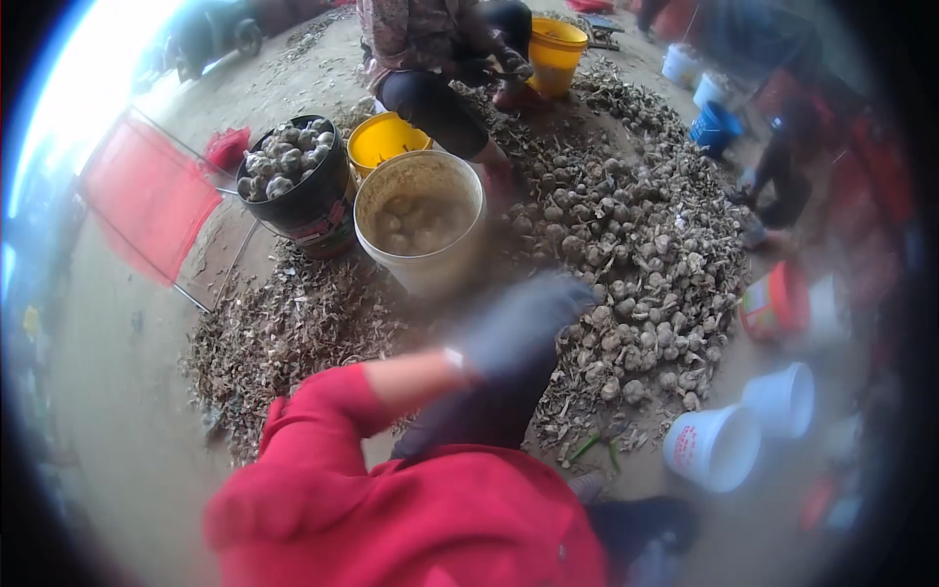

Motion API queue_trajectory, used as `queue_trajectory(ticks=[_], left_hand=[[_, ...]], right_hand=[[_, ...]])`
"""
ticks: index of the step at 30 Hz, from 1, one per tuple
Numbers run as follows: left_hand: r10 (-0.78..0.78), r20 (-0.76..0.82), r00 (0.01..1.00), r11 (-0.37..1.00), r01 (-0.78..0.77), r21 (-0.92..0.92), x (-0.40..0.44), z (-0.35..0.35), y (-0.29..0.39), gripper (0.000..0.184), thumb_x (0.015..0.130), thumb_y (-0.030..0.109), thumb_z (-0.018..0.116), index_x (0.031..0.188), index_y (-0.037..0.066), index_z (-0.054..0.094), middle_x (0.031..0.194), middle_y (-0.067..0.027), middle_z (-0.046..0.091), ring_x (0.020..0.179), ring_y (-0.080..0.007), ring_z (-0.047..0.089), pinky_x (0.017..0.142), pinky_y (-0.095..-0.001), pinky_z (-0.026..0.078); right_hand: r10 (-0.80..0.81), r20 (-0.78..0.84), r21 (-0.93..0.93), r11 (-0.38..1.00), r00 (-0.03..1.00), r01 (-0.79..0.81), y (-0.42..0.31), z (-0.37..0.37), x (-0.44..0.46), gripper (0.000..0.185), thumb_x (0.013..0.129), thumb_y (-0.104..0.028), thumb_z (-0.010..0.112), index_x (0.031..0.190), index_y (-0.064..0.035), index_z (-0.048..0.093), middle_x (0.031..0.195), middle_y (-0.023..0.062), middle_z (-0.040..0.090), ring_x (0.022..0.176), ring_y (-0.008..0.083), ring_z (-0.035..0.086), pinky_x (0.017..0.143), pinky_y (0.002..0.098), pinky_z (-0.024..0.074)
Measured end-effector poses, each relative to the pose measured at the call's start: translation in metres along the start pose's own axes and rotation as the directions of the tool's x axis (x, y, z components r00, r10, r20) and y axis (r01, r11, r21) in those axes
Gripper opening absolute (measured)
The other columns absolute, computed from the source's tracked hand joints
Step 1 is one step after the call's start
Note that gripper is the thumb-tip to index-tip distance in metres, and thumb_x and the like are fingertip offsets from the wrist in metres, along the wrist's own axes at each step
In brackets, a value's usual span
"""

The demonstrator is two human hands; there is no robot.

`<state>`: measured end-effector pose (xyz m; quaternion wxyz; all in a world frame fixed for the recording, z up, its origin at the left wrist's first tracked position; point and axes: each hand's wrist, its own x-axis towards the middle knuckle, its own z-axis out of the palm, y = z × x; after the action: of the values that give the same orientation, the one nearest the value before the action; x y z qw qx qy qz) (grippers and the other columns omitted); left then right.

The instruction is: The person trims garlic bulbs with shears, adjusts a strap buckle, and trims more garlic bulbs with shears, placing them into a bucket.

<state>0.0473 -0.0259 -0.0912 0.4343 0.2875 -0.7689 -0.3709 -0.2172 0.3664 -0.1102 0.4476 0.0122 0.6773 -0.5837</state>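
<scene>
My left hand (533,318), in a grey glove with a red sleeve behind it, reaches over the left edge of a broad heap of garlic bulbs (636,293). Motion smears its fingers, so I cannot make out whether it holds anything. A whitish bucket (421,220) with several pale bulbs inside stands just beyond this hand. My right hand does not show clearly; a blurred grey shape lies by my dark trouser leg at the bottom right, and I cannot tell what it is.
Beside the whitish bucket are a black bucket (303,230) heaped with garlic and a yellow bucket (388,142). Dry husks (293,338) cover the ground at left. Across from me sits a person (430,49). White buckets (714,445) lie tipped at right; a red folding frame (147,196) stands left.
</scene>
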Motion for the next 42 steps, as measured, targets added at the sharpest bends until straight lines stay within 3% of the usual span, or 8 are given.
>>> queue_trajectory(ticks=[5, 7, 9, 12, 15, 22, 34, 42], left_hand=[[-0.14, 0.727, 0.672, 0.958, 0.278, -0.073, -0.086, 0.177, -0.01, 0.036, 0.096, 0.041, 0.048, 0.104, 0.008, 0.059, 0.089, -0.021, 0.064, 0.083, -0.039, 0.062, 0.073, -0.0481, 0.048], [-0.029, 0.834, 0.55, 0.952, 0.27, -0.145, -0.108, 0.182, 0.011, 0.044, 0.094, 0.046, 0.049, 0.102, 0.005, 0.059, 0.092, -0.022, 0.065, 0.087, -0.0386, 0.062, 0.077, -0.045, 0.048], [-0.151, 0.854, 0.498, 0.852, 0.504, -0.143, -0.118, 0.181, 0.025, 0.047, 0.091, 0.048, 0.058, 0.102, 0.003, 0.062, 0.091, -0.0156, 0.067, 0.085, -0.0283, 0.064, 0.078, -0.0401, 0.048], [-0.248, 0.901, 0.356, 0.573, 0.804, -0.159, -0.132, 0.21, 0.0, 0.048, 0.086, 0.047, 0.067, 0.104, 0.003, 0.065, 0.092, -0.0075, 0.068, 0.083, -0.0158, 0.062, 0.077, -0.0347, 0.048], [-0.262, 0.931, 0.252, 0.447, 0.887, -0.114, -0.136, 0.21, -0.008, 0.047, 0.085, 0.045, 0.07, 0.105, 0.003, 0.068, 0.092, -0.0015, 0.067, 0.084, -0.0098, 0.058, 0.078, -0.0318, 0.047], [-0.156, 0.9, 0.408, 0.721, 0.67, -0.179, -0.151, 0.219, -0.015, 0.041, 0.085, 0.035, 0.072, 0.112, 0.004, 0.064, 0.094, -0.0052, 0.069, 0.085, -0.0115, 0.061, 0.079, -0.0299, 0.048], [-0.195, 0.894, 0.404, 0.472, 0.837, -0.275, -0.131, 0.224, 0.001, 0.043, 0.083, 0.031, 0.069, 0.115, 0.003, 0.063, 0.09, -0.0115, 0.068, 0.082, -0.0193, 0.065, 0.075, -0.0334, 0.05], [0.086, 0.919, 0.386, 0.842, 0.465, -0.274, -0.133, 0.208, 0.016, 0.035, 0.081, 0.019, 0.062, 0.111, 0.002, 0.055, 0.097, -0.0165, 0.063, 0.089, -0.0297, 0.061, 0.08, -0.0393, 0.049]], right_hand=[[-0.053, 0.325, -0.557, 0.796, 0.944, 0.236, 0.033, 0.022, 0.049, 0.019, 0.09, -0.015, 0.057, 0.107, -0.0055, 0.059, 0.08, 0.005, 0.058, 0.065, 0.0155, 0.05, 0.055, 0.0308, 0.041], [-0.2, 0.846, -0.529, -0.202, 0.494, 0.824, 0.072, -0.037, 0.124, 0.025, 0.089, -0.02, 0.059, 0.107, -0.0032, 0.06, 0.086, 0.0094, 0.061, 0.071, 0.0235, 0.056, 0.06, 0.0381, 0.0447], [-0.173, 0.68, -0.669, 0.253, 0.713, 0.699, 0.066, -0.018, 0.104, 0.024, 0.088, -0.017, 0.058, 0.109, -0.0045, 0.058, 0.081, 0.0073, 0.059, 0.068, 0.0202, 0.054, 0.057, 0.0366, 0.0426], [0.241, 0.367, -0.403, 0.912, 0.899, -0.08, 0.04, 0.053, 0.072, 0.047, 0.079, -0.005, 0.058, 0.124, 0.0007, 0.047, 0.079, 0.0057, 0.057, 0.07, 0.0074, 0.052, 0.066, 0.0223, 0.0443], [-0.038, 0.514, -0.726, 0.513, 0.857, 0.458, 0.052, 0.075, 0.072, 0.04, 0.081, -0.006, 0.056, 0.12, 0.0013, 0.048, 0.088, 0.0061, 0.059, 0.08, 0.0112, 0.056, 0.074, 0.0271, 0.0482], [0.055, 0.464, -0.693, 0.644, 0.884, 0.323, 0.045, 0.081, 0.067, 0.039, 0.084, -0.009, 0.059, 0.12, 0.0027, 0.049, 0.106, 0.0095, 0.061, 0.093, 0.0149, 0.058, 0.083, 0.0301, 0.0479], [0.144, 0.292, -0.763, 0.631, 0.946, 0.139, 0.036, 0.031, 0.06, 0.013, 0.088, -0.02, 0.06, 0.093, -0.0081, 0.059, 0.076, 0.0069, 0.062, 0.054, 0.0211, 0.055, 0.053, 0.036, 0.0437], [-0.078, 0.116, -0.462, 0.878, 0.99, 0.124, 0.032, 0.089, 0.034, 0.021, 0.092, -0.021, 0.058, 0.096, -0.0004, 0.06, 0.075, 0.0046, 0.058, 0.062, 0.0109, 0.053, 0.055, 0.0277, 0.0429]])
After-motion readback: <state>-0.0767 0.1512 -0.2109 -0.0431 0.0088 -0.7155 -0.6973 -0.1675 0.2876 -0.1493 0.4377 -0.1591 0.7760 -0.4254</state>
